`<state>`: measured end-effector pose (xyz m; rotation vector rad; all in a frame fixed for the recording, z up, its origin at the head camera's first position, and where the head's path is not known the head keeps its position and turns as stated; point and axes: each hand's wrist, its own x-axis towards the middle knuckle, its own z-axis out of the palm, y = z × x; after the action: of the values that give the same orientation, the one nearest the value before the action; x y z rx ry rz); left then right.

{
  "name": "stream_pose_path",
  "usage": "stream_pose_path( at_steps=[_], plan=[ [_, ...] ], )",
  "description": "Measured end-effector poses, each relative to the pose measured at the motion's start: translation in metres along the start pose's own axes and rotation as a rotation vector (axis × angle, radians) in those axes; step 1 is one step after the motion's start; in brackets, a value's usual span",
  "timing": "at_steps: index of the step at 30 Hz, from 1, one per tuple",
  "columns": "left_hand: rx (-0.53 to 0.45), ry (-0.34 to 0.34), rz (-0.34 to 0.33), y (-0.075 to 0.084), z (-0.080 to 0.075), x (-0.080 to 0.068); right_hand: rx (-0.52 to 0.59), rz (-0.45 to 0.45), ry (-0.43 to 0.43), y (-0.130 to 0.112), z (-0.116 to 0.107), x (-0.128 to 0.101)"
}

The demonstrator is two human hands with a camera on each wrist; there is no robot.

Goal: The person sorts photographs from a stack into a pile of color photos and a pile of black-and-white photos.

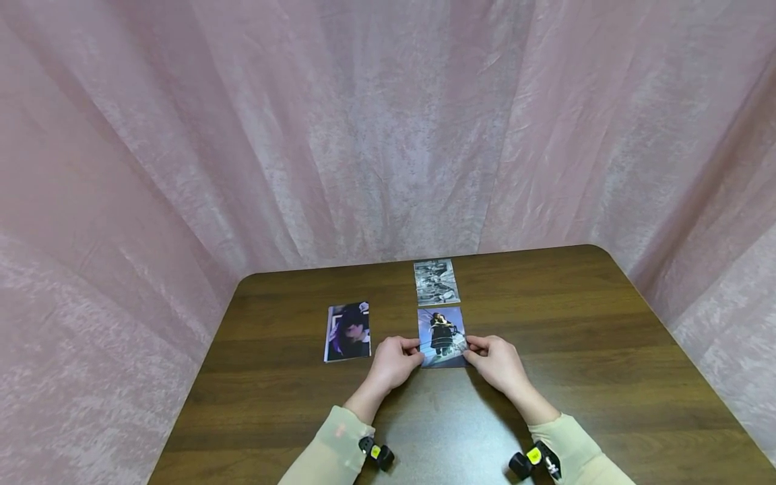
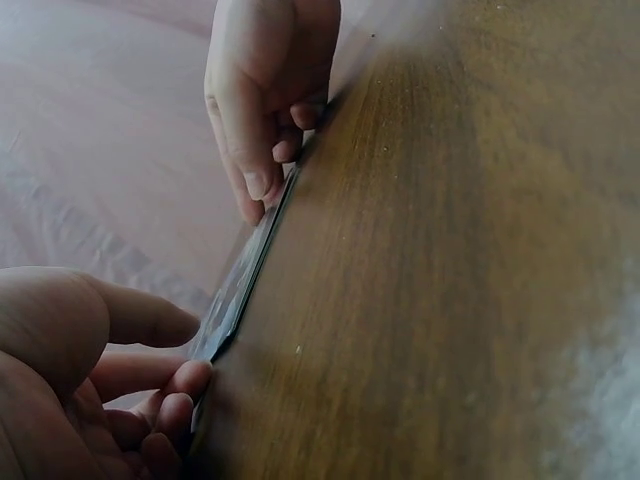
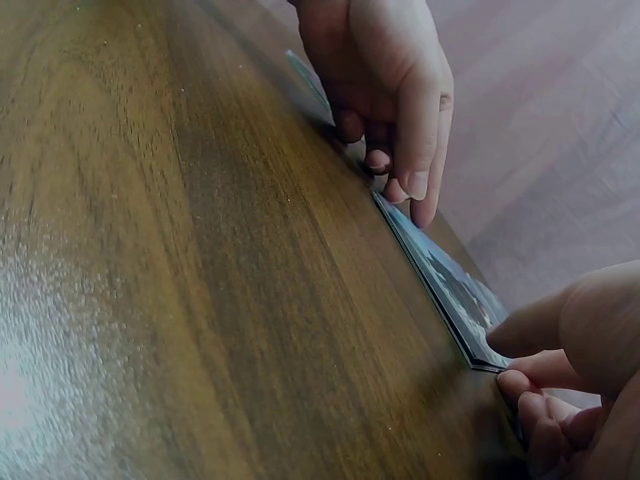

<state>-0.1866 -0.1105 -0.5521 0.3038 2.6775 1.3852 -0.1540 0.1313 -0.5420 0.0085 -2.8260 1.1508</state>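
Observation:
A glossy picture card with a dark figure on a blue ground lies at the table's middle, its edge showing more than one layer in the right wrist view. My left hand pinches its left side between thumb and fingers. On the opposite side, my right hand pinches the right edge the same way. Seen from the right wrist, the card lies low along the tabletop between both hands. Just beyond it is a black-and-white picture card, with a narrow gap between the two.
To the left lies a small pile of picture cards, a purple-toned one on top. All rest on a brown wooden table with rounded far corners. Pink curtains hang behind and at both sides.

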Motion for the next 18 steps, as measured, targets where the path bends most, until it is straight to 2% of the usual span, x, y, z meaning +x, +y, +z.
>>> stream_pose_path(
  at_steps=[4, 12, 18],
  plan=[
    [0.007, 0.008, 0.01, -0.0015, 0.0008, -0.0007, 0.011, -0.006, 0.009, 0.0016, 0.0014, -0.0001],
    [-0.042, 0.039, 0.003, -0.0026, 0.0022, -0.002, 0.021, -0.003, 0.004, 0.0039, -0.0006, -0.0013],
    [-0.071, 0.009, -0.012, -0.0026, -0.0006, -0.0034, 0.047, 0.018, -0.037, -0.0013, -0.0055, -0.0021]
  ],
)
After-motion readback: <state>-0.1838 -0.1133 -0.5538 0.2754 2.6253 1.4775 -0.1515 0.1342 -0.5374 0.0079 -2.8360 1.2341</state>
